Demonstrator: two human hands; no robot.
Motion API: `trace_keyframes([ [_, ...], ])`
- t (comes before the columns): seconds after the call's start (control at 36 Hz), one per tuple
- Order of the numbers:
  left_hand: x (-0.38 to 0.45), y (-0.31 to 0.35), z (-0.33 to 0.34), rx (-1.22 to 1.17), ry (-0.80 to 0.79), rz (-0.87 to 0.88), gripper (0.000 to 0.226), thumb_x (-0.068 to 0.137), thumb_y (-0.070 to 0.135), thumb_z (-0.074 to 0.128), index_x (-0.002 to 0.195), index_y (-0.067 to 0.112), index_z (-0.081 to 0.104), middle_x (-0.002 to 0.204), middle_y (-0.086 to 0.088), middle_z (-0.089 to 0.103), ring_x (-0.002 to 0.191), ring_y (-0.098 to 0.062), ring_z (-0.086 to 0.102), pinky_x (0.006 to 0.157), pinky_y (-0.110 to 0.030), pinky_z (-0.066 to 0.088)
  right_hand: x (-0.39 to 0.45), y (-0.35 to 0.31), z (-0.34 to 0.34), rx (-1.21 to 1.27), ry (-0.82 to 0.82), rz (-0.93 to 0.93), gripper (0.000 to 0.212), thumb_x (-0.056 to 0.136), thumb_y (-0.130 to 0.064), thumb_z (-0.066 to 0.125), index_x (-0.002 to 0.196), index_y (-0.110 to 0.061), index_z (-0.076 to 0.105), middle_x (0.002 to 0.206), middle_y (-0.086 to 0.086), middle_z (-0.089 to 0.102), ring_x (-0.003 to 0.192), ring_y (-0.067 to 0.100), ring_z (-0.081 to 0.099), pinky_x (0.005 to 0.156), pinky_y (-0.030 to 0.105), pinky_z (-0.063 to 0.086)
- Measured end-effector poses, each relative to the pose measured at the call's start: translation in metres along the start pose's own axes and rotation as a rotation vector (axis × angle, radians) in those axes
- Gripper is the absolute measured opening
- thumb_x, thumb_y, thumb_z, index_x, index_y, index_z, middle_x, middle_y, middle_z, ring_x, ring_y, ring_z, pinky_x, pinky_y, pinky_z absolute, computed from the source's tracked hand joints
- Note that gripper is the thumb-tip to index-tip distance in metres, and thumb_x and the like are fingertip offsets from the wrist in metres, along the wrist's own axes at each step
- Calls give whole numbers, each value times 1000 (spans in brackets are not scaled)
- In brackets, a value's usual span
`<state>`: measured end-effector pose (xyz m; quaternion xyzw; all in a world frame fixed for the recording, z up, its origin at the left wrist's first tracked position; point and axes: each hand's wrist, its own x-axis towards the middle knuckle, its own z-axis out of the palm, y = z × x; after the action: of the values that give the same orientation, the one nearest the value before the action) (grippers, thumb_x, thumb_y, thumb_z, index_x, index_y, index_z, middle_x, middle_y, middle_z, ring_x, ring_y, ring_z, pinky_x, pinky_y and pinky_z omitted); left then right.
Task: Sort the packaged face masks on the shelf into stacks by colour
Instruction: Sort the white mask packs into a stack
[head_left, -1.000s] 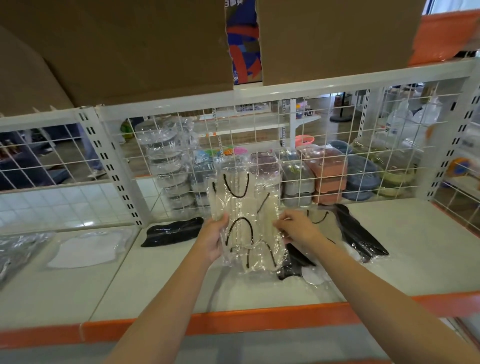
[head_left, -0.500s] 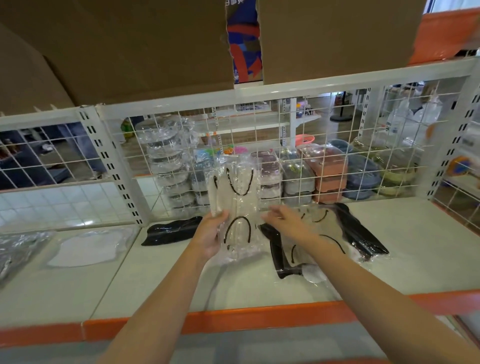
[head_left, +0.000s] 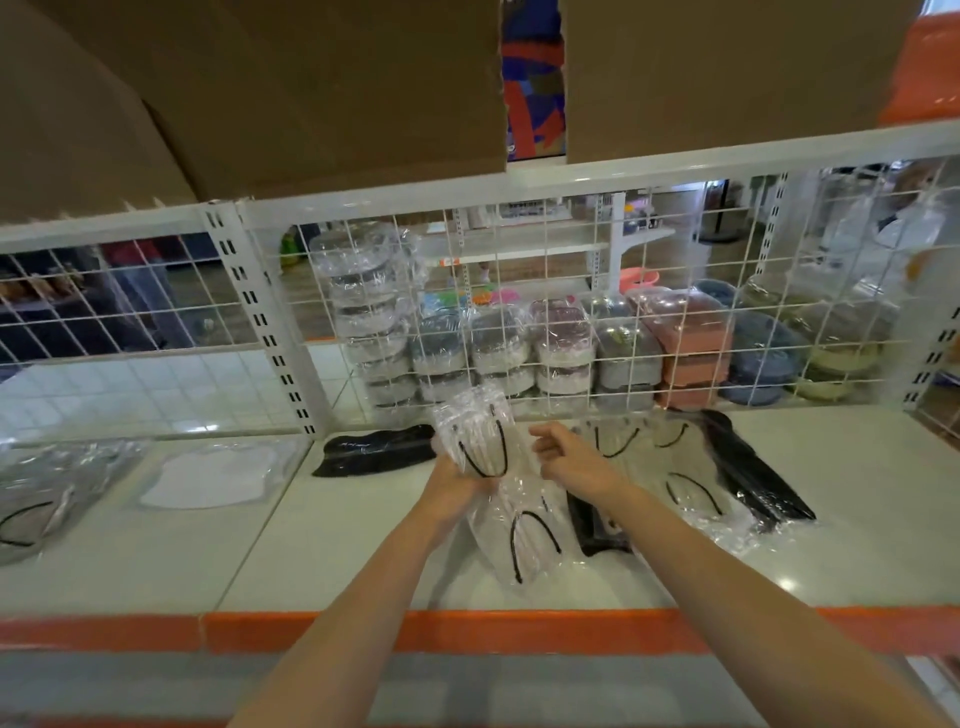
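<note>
Colours we can spot on this shelf

We see beige masks (head_left: 480, 441) with black ear loops in clear wrap, black masks (head_left: 376, 449), a white mask (head_left: 210, 475) far left, all on a pale shelf (head_left: 857, 499) with an orange front edge, white wire mesh (head_left: 571, 312), brown cardboard boxes (head_left: 322, 88) above.

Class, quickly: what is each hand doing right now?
Left hand: grips a packaged beige mask.
Right hand: fingers loosely curled, holding nothing.

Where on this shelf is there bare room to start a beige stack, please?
Bare shelf lies between the black mask pack and the orange front edge, and right of the long black pack. Around the loose beige packs it is crowded.
</note>
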<state>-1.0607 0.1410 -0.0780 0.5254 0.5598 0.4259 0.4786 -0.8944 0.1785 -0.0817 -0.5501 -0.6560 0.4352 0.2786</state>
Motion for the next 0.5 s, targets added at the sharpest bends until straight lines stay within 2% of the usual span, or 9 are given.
trace_keyframes([
  [0.08, 0, -2, 0, -49, 49, -39, 33, 73, -1, 69, 97, 22, 64, 102, -1, 69, 106, -23, 62, 98, -42, 46, -3, 17, -11, -593, 143, 127, 59, 90, -33, 54, 142, -18, 31, 142, 12, 36, 130, 30, 36, 104, 42, 36],
  [0.17, 4, 2, -4, -124, 92, -66, 33, 80, -6, 65, 100, 19, 59, 100, 1, 66, 100, -18, 61, 90, -32, 45, -14, 33, -23, -817, 135, 305, 83, 84, -54, 56, 146, -14, 18, 147, 17, 28, 134, 36, 30, 109, 48, 30],
  [0.22, 5, 4, -6, -153, 117, -70, 36, 80, -2, 68, 111, 13, 60, 106, -5, 68, 100, -21, 64, 85, -30, 49, -18, 44, -28, -860, 134, 331, 84, 84, -56, 56, 146, -12, 19, 148, 17, 26, 135, 38, 29, 110, 49, 28],
  [0.33, 7, 4, -5, -170, 178, -116, 35, 78, 13, 75, 112, 12, 64, 103, -8, 70, 96, -23, 67, 90, -38, 51, -23, 49, -35, -842, 235, 274, 66, 89, -47, 54, 139, -11, 31, 143, 13, 36, 130, 33, 37, 105, 43, 34],
  [0.44, 11, -1, -3, -141, 204, -182, 59, 73, 31, 79, 124, 13, 58, 116, -8, 66, 107, -26, 62, 98, -44, 47, -24, 46, -41, -762, 281, 227, 53, 91, -40, 56, 131, -7, 41, 135, 13, 45, 123, 29, 44, 101, 38, 41],
  [0.5, 16, -7, -3, -157, 191, -213, 62, 74, 34, 77, 129, 13, 54, 120, -9, 64, 108, -25, 62, 92, -40, 51, -24, 42, -43, -727, 288, 213, 40, 92, -33, 54, 121, -6, 50, 126, 13, 52, 113, 28, 51, 94, 35, 44],
])
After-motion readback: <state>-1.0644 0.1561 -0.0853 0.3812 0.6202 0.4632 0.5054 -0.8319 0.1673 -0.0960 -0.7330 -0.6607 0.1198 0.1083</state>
